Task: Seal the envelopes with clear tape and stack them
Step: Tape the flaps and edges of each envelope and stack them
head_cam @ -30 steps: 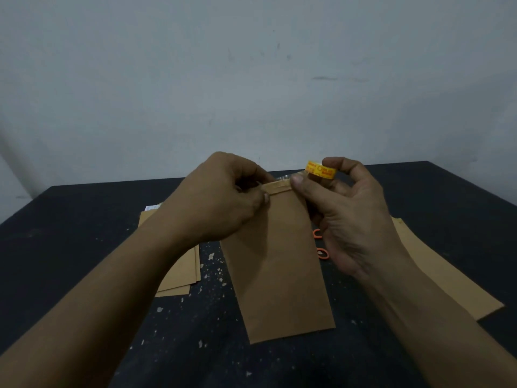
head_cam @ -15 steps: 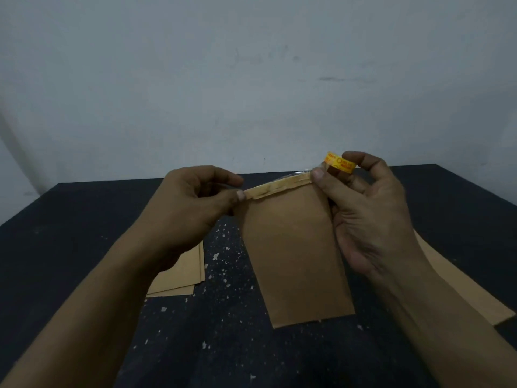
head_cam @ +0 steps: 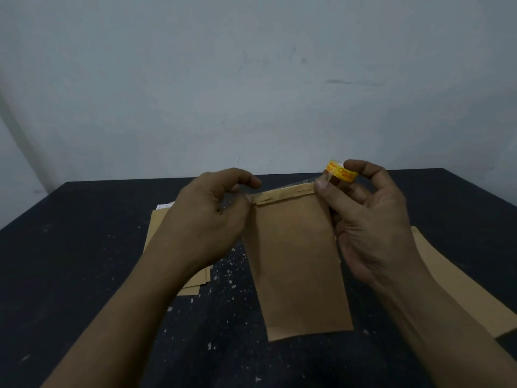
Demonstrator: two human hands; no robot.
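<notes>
A brown paper envelope (head_cam: 296,264) hangs upright above the dark table, its folded flap at the top. My left hand (head_cam: 207,219) pinches the flap's left corner, where the end of the clear tape (head_cam: 291,184) lies. My right hand (head_cam: 369,219) holds the small yellow tape roll (head_cam: 342,173) between forefinger and the other fingers, and its thumb presses on the flap's right corner. Clear tape runs from the roll along the flap's top edge.
A pile of brown envelopes (head_cam: 159,228) lies on the black table (head_cam: 70,247) behind my left forearm. Another brown envelope (head_cam: 458,287) lies flat at the right, partly under my right arm. White flecks dot the tabletop. A pale wall rises behind the table.
Both hands lifted the envelope and moved apart. My left hand slid from the flap's middle to its left corner, and the tape is now drawn along the whole flap. The scissors handles are hidden now.
</notes>
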